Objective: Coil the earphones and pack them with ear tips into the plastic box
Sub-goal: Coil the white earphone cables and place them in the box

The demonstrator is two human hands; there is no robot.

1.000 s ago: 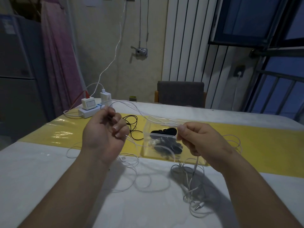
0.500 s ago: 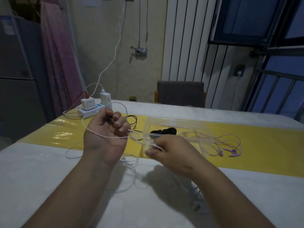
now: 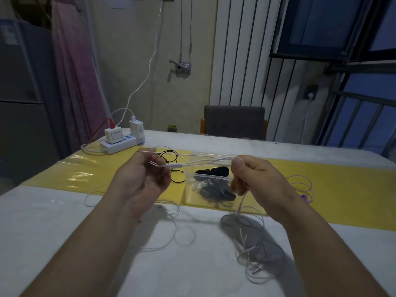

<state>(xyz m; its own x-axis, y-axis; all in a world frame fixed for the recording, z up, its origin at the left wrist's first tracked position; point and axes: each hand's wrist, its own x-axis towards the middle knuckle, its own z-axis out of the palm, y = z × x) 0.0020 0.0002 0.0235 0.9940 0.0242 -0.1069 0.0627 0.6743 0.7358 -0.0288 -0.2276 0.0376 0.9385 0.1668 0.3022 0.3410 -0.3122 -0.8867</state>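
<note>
A thin white earphone cable (image 3: 201, 162) is stretched between both hands above the table. My left hand (image 3: 141, 181) grips one end of it with curled fingers, a small inline remote just to its right. My right hand (image 3: 255, 179) pinches the cable between thumb and forefinger, and the rest hangs down to a loose tangle with a jack plug (image 3: 256, 271) on the table. Behind the hands sits the clear plastic box (image 3: 190, 189) on the yellow strip, holding dark ear tips (image 3: 214, 191).
A black earphone cable (image 3: 171, 157) lies behind my left hand. Purple earphones (image 3: 304, 197) lie right of the box. More white cable loops (image 3: 180, 232) spread over the white table. A power strip (image 3: 120, 144) with chargers stands far left; a chair (image 3: 233, 122) stands beyond the table.
My right hand has moved from low beside my left hand up and to the right, drawing the cable taut again. My left hand has stayed in place, still gripping its end.
</note>
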